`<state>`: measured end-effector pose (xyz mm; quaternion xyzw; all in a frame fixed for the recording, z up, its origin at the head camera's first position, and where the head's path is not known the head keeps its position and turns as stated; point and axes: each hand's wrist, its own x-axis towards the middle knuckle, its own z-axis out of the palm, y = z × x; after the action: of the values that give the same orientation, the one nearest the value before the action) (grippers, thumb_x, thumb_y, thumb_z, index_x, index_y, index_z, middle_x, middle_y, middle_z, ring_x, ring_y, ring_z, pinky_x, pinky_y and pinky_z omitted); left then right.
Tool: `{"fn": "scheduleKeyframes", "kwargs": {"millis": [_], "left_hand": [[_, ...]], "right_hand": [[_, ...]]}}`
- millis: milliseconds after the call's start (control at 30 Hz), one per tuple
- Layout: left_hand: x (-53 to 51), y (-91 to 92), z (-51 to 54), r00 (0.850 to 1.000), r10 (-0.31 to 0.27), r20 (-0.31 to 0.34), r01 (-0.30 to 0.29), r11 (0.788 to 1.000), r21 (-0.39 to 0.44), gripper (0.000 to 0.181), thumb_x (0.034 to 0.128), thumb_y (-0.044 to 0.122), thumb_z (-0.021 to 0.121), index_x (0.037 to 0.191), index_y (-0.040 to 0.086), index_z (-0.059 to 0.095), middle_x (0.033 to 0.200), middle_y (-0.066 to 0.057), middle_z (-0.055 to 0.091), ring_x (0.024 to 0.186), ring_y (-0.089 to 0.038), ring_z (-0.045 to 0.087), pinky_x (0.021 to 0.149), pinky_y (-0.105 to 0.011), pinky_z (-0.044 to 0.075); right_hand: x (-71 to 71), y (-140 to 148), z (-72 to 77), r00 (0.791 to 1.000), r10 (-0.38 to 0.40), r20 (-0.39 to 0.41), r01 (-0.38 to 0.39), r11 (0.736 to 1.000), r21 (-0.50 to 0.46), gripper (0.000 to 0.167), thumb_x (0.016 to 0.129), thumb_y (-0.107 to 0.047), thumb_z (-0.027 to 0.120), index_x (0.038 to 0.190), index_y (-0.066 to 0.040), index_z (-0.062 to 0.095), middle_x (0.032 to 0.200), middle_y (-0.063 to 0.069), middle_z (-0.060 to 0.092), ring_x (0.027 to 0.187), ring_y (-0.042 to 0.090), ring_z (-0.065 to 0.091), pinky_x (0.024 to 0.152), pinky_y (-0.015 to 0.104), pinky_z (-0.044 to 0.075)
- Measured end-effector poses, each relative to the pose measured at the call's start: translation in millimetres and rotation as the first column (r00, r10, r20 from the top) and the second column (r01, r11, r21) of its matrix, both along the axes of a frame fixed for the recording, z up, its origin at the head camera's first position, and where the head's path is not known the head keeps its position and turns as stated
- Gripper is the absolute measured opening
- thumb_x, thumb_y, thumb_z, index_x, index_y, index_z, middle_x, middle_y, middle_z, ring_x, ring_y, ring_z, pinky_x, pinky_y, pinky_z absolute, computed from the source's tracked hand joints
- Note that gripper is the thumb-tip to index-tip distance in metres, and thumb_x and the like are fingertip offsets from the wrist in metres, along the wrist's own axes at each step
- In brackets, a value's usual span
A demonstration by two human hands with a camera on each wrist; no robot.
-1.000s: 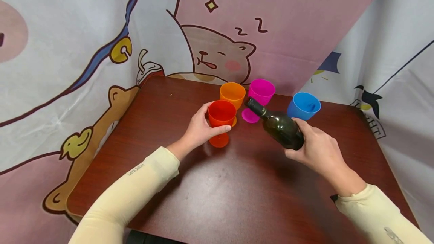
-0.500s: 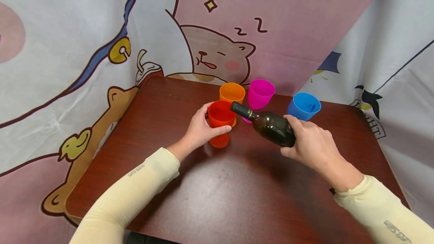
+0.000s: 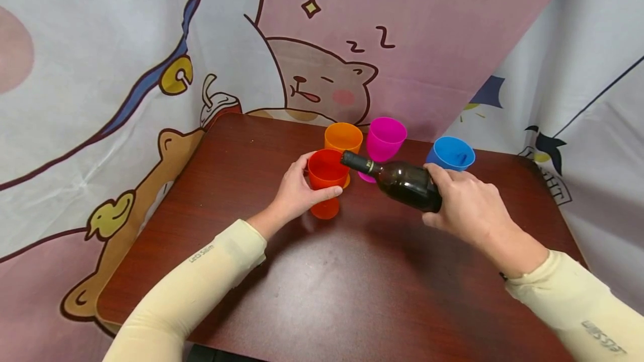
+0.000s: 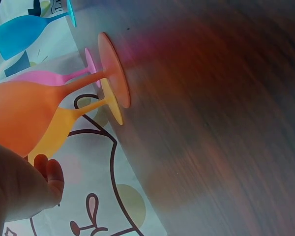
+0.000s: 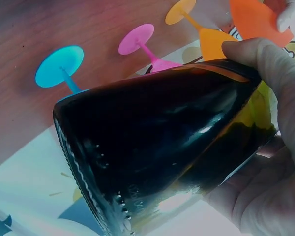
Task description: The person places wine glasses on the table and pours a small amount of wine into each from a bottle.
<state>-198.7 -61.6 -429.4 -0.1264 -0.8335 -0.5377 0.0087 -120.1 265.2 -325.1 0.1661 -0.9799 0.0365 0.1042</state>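
In the head view, my left hand [image 3: 296, 190] holds the bowl of a red goblet [image 3: 328, 171], which stands upright on the table. My right hand [image 3: 468, 205] grips a dark green bottle [image 3: 408, 185] by its base end. The bottle lies tilted close to horizontal, its neck pointing left and its mouth over the red goblet's right rim. In the right wrist view the bottle [image 5: 157, 132] fills the middle, fingers and thumb wrapped round it. The left wrist view has the goblet's bowl [image 4: 24, 113] above my hand [image 4: 24, 187]. Whether liquid flows cannot be told.
Behind the red goblet stand an orange goblet [image 3: 344, 135] and a magenta goblet [image 3: 386, 137]. Further right, a blue goblet [image 3: 450, 152] is partly behind my right hand. Patterned cloth [image 3: 422, 27] hangs along the back edge of the brown table [image 3: 312, 295].
The right hand has brought the bottle leftward, its mouth reaching the red goblet's rim, then raised the base so the bottle lies flatter. The left hand has kept its hold in place.
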Motion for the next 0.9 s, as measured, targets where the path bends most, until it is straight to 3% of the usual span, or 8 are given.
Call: {"fn": "scheduleKeyframes", "kwargs": {"millis": [400, 900], "left_hand": [[0.5, 0.0, -1.5, 1.000, -0.015, -0.006, 0.015, 0.999, 0.046, 0.088, 0.0810, 0.040, 0.094, 0.153, 0.019, 0.049, 0.139, 0.000, 0.065, 0.125, -0.022, 0.065, 0.106, -0.046, 0.059], [0.3, -0.2, -1.0, 1.000, -0.014, -0.010, 0.015, 0.999, 0.038, 0.087, 0.0808, 0.040, 0.094, 0.152, 0.019, 0.049, 0.139, 0.000, 0.065, 0.124, -0.021, 0.065, 0.104, -0.045, 0.059]], "right_hand": [[-5.7, -0.4, 10.0, 0.999, 0.024, -0.031, -0.023, 0.999, 0.045, 0.083, 0.071, -0.028, 0.094, 0.140, -0.007, 0.054, 0.110, 0.026, 0.074, 0.096, 0.044, 0.071, 0.063, 0.067, 0.059], [-10.5, -2.9, 15.7, 0.999, 0.035, -0.013, -0.034, 0.996, 0.082, 0.081, 0.071, -0.027, 0.095, 0.137, -0.008, 0.052, 0.107, 0.024, 0.072, 0.094, 0.043, 0.070, 0.062, 0.066, 0.059]]}}
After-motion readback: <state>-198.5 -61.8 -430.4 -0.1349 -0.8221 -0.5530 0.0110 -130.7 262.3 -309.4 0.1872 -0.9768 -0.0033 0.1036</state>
